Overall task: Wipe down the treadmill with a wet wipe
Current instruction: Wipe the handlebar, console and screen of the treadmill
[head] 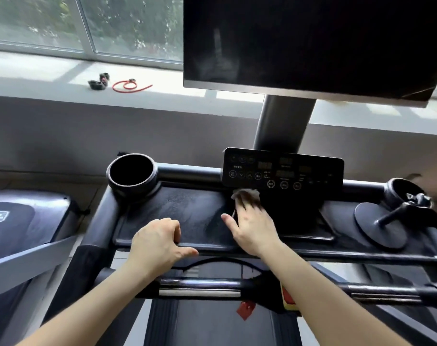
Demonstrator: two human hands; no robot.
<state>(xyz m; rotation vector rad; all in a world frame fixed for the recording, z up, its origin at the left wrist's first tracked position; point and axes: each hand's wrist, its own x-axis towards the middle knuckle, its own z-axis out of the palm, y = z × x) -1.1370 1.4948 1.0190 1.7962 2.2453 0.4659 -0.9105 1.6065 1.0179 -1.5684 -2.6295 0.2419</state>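
Observation:
The black treadmill console tray point(177, 208) spans the middle of the view, with a button panel point(283, 171) behind it. My right hand point(252, 226) lies flat with straight fingers and presses a crumpled white wet wipe point(246, 194) against the tray just below the panel. The wipe shows only past my fingertips. My left hand point(157, 243) grips the tray's front edge, fingers curled over the rim and thumb along the front.
A large dark screen point(312, 43) on a grey post point(284, 121) hangs above the panel. Cup holders sit at the left point(131, 173) and right point(404, 191) ends; a black disc-shaped fitting point(379, 224) rests near the right one. A window sill holds a red cord point(130, 85).

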